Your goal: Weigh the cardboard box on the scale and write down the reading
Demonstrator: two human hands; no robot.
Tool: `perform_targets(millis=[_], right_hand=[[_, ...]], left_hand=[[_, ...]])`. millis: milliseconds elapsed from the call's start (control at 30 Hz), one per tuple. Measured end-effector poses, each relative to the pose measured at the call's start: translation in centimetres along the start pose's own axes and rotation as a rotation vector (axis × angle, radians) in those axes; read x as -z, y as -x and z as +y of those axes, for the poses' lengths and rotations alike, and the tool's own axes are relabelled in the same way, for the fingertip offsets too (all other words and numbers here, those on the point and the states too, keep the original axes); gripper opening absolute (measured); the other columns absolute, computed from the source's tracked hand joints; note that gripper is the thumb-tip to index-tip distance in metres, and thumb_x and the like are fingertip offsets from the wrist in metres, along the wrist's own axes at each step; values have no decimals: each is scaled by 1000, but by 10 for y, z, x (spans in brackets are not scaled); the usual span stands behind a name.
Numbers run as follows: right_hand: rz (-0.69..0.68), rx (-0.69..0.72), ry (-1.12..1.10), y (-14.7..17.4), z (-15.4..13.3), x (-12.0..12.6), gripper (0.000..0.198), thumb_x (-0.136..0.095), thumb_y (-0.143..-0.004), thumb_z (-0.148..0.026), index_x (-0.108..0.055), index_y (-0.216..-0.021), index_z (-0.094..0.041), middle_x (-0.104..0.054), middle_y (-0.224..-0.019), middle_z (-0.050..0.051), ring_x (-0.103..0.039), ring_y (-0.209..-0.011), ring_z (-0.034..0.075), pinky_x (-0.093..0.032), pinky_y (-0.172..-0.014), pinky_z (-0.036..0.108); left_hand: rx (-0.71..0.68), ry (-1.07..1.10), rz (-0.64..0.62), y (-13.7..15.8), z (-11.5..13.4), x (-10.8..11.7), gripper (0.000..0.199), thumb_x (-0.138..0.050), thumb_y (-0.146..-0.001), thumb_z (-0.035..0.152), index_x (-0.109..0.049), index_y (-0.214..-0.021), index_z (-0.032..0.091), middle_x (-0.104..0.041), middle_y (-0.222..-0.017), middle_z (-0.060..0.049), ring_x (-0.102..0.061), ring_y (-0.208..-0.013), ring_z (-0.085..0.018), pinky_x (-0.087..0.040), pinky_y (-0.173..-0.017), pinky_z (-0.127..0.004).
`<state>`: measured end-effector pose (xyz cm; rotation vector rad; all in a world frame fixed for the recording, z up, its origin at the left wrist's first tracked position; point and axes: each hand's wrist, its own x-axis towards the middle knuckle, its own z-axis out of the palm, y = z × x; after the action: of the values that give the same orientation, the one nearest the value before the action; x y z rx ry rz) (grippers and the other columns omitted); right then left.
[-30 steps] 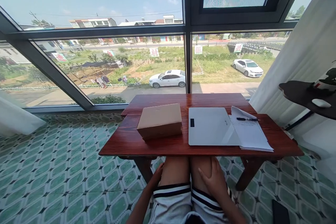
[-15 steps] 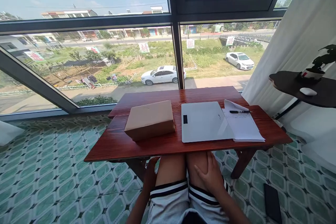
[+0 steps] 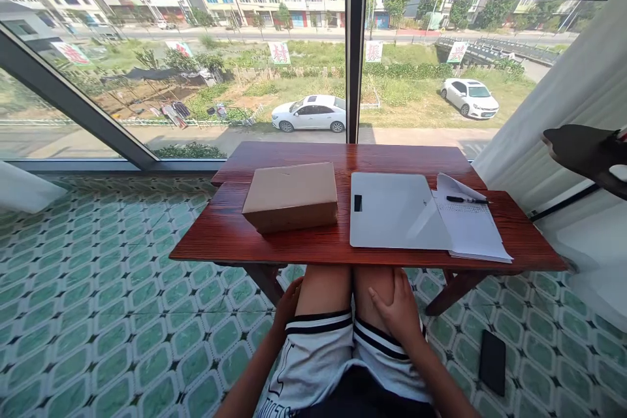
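Note:
My left hand [image 3: 290,302] rests against the outer side of my left thigh, its fingers lying along the leg and partly hidden. On my right thigh lies my right hand [image 3: 399,308], fingers spread and holding nothing. Both hands are below the front edge of the dark red wooden table [image 3: 289,249]. A closed brown cardboard box [image 3: 294,192] sits left of the middle. To its right is a flat silver-grey slab [image 3: 396,212] with a small black rectangle near its left edge. Handwritten paper sheets [image 3: 473,228] touch its right side, with a black pen [image 3: 466,200] across them.
A black phone-like slab [image 3: 492,362] lies on the green tiled floor [image 3: 122,294] to my right. Windows stand behind the table, with white cars outside. A white curtain [image 3: 553,104] and a dark shelf [image 3: 588,153] are at the right.
My view has tilted downward and turned slightly, so the table sits higher in the picture. Both hands stay on my thighs, and the things on the table keep their places.

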<state>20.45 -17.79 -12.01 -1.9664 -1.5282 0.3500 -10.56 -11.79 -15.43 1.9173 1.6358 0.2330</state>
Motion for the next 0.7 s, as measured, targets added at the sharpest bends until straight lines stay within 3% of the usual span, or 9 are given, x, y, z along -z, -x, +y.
perform_targets(millis=[133, 233, 367, 400, 433, 533, 633, 700], right_hand=[[47, 60, 83, 2, -2, 4, 96, -47, -87, -74, -41, -148, -1, -47, -144, 24, -49, -134, 35, -45, -112, 51], [103, 188, 211, 5, -8, 14, 86, -45, -92, -66, -45, -144, 2, -49, -144, 24, -54, -130, 34, -52, -105, 47], [181, 488, 370, 5, -32, 46, 54, -53, -96, -42, -57, -136, -6, -59, -136, 14, -61, -121, 27, -57, -94, 40], [184, 590, 352, 3, -42, 56, 43, -54, -95, -33, -61, -131, -10, -62, -134, 11, -62, -121, 24, -57, -95, 37], [168, 677, 298, -1, -53, 65, 37, -54, -94, -24, -62, -127, -11, -64, -130, 8, -63, -119, 20, -56, -98, 33], [126, 813, 115, -25, -92, 86, 41, -54, -92, -16, -59, -132, -12, -64, -130, 7, -59, -125, 17, -51, -107, 30], [99, 701, -106, -65, -130, 88, 45, -49, -96, -23, -52, -140, -16, -61, -134, 9, -57, -127, 17, -49, -110, 34], [58, 553, -248, -95, -149, 80, 50, -46, -98, -32, -48, -145, -16, -55, -142, 12, -52, -134, 19, -47, -113, 40]], left_hand=[[-97, -68, 9, 9, -3, 6, 39, -49, -78, 17, -73, -108, 24, -73, -116, -8, -68, -109, -26, -57, -87, -36], [-235, -106, 9, 23, -10, 25, 25, -54, -76, 14, -75, -87, 22, -76, -101, -9, -69, -98, -24, -56, -87, -36], [-297, -151, 157, 42, -16, 66, 40, -39, -88, 12, -75, -102, 20, -75, -107, -12, -69, -103, -24, -54, -93, -40], [-323, -164, 222, 44, -14, 78, 39, -40, -88, 13, -75, -104, 21, -75, -106, -11, -69, -102, -22, -54, -93, -38], [-406, -204, 380, 46, -9, 91, 36, -44, -88, 13, -75, -102, 23, -76, -99, -9, -69, -96, -20, -54, -89, -35], [-548, -210, 825, 41, 17, 132, 34, -51, -83, 10, -74, -104, 24, -76, -92, -5, -69, -89, -18, -54, -89, -33], [-417, -62, 1099, 26, 52, 166, 37, -54, -84, 15, -68, -118, 20, -73, -104, -9, -66, -101, -22, -53, -97, -40], [-296, 124, 1107, 11, 69, 181, 49, -56, -88, 24, -56, -137, 19, -64, -128, -13, -60, -117, -24, -53, -98, -40]])
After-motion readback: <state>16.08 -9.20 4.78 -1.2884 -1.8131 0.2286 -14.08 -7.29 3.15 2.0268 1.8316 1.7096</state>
